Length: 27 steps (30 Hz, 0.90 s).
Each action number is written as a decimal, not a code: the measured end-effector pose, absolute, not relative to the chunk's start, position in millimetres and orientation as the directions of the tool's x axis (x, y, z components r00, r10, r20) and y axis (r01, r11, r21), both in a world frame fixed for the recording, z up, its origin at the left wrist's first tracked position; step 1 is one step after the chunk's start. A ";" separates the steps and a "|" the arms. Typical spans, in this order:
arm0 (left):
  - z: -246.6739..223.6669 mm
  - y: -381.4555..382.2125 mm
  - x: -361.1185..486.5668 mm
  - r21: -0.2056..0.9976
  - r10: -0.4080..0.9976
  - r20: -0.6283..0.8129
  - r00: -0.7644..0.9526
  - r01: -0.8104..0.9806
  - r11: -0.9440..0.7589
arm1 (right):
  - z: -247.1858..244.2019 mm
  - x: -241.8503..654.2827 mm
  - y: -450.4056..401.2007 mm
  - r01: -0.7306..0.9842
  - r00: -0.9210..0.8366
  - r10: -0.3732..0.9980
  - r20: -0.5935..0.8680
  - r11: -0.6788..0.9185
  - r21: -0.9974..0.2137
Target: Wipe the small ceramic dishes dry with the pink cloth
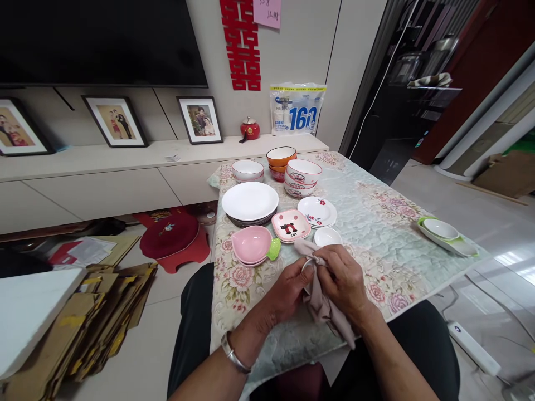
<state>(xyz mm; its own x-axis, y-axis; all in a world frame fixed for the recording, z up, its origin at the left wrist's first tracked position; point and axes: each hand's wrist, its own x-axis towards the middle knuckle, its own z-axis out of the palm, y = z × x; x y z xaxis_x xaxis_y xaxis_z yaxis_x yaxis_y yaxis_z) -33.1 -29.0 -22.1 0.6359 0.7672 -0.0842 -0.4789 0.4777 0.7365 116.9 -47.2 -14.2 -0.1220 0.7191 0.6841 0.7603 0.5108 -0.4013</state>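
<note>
My left hand (pixel 292 281) is closed on a small white dish (pixel 307 264), of which only part of the rim shows between my fingers. A greyish-pink cloth (pixel 324 309) is bunched in my right hand (pixel 343 278) and pressed against that dish; its lower end hangs at the table's front edge. Just beyond my hands sit a small white bowl (pixel 327 237) and a square pink cat dish (pixel 291 225). To their left is a pair of pink dishes (pixel 252 245) with a green leaf handle. How much of the held dish the cloth covers is hidden.
Farther back stand white oval plates (pixel 249 200), flowered plates (pixel 317 211), white bowls (pixel 301 172), orange bowls (pixel 281 156) and pale bowls (pixel 248 169). Green-edged dishes (pixel 445 235) lie near the right edge of the cloth-covered table (pixel 388 250). Folded cardboard (pixel 71 328) leans at left.
</note>
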 end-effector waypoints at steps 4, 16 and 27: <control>-27.9 -26.8 -32.2 0.778 0.803 -0.096 0.589 -0.458 0.429 | -15.8 113.9 -43.9 0.766 -0.145 0.739 0.657 0.504 -0.399; -34.6 -21.3 -39.1 0.987 0.914 0.149 0.378 0.005 -0.163 | -18.7 115.1 -43.0 0.796 -0.027 0.797 0.603 0.382 -0.470; -28.8 -24.9 -35.5 0.902 0.937 0.145 0.317 0.347 -0.257 | -8.5 112.8 -51.2 0.809 -0.184 0.687 0.703 0.512 -0.289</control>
